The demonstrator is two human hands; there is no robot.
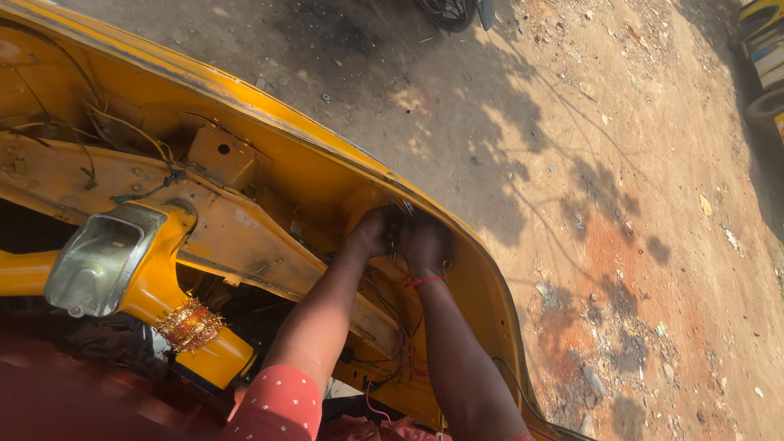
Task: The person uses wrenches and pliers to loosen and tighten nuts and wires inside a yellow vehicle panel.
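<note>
A: What fills the view?

B: Dry reddish ground (pixel 621 204), gritty with pebbles and litter, crossed by branch shadows. Against it curves a yellow body shell (pixel 327 175), painted sheet metal, scuffed and dusty, its rim sweeping from upper left to lower right.

A: And inside it?

B: A flat yellow bracket (pixel 220 155) with a round hole, thin wires (pixel 122 131) looping over it, then a shiny dented metal housing (pixel 98 261) on a yellow column, with a band of gold and red tinsel (pixel 189 324) below.

A: The hands?

B: Both are pressed together under the rim. The left hand (pixel 374 231) and right hand (pixel 425 245) are curled tight around something small; what it is, I cannot tell, as fingers and shadow hide it. A red thread (pixel 425 281) circles the right wrist.

A: Anything cut off?

B: A tyre (pixel 447 11) at the top edge, and red wires (pixel 384 384) vanishing behind the arms.
</note>
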